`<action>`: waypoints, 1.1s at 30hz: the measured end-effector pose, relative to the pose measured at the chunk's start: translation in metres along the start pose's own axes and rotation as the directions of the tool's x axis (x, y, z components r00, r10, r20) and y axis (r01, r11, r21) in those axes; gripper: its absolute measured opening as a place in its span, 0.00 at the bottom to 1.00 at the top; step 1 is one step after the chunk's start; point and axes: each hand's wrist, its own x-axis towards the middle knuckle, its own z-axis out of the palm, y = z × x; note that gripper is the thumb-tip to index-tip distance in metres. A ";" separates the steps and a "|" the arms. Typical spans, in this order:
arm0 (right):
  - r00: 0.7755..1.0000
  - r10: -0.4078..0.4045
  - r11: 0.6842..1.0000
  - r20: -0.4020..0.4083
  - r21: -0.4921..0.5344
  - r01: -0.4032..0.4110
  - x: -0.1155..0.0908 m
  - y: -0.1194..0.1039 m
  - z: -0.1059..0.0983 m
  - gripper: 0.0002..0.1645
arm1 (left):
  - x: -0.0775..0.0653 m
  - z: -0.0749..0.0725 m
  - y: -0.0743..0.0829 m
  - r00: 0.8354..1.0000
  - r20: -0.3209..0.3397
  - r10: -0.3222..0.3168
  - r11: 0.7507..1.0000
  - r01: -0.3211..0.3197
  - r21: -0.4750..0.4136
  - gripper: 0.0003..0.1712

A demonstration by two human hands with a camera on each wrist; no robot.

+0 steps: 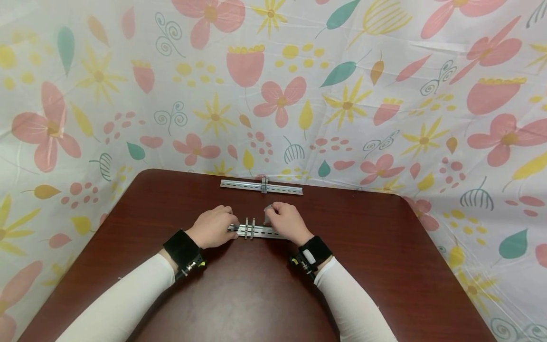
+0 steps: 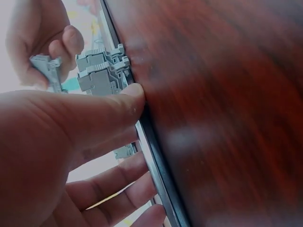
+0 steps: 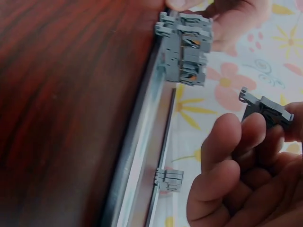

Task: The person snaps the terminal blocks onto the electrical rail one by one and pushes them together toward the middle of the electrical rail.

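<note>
A slotted metal DIN rail (image 1: 266, 232) lies across the table in front of me. My left hand (image 1: 215, 227) grips its left end, thumb on the near edge and fingers on the far side in the left wrist view. Two grey terminal blocks (image 3: 185, 49) sit upright on the rail, just right of the left thumb, with a small gap between them in the head view. Above the right part of the rail, my right hand (image 1: 291, 222) pinches another grey terminal block (image 3: 267, 112) between thumb and fingers, apart from the mounted ones.
A second DIN rail (image 1: 239, 184) lies farther back on the brown table (image 1: 359, 237), with a cluster of grey terminal blocks (image 1: 264, 185) near its middle. A flower-patterned cloth (image 1: 278, 61) hangs behind the table and along its sides.
</note>
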 end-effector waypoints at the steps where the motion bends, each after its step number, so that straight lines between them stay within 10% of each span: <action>1: 1.000 0.005 1.000 0.011 -0.011 -0.004 0.000 0.000 0.001 0.25 | 0.000 0.000 0.000 1.000 0.001 -0.002 1.000 0.002 -0.001 0.14; 33: 0.967 0.170 0.980 0.190 -0.140 -0.144 0.004 0.007 0.007 0.30 | 0.000 0.003 -0.001 0.999 -0.040 -0.016 0.999 0.014 -0.029 0.13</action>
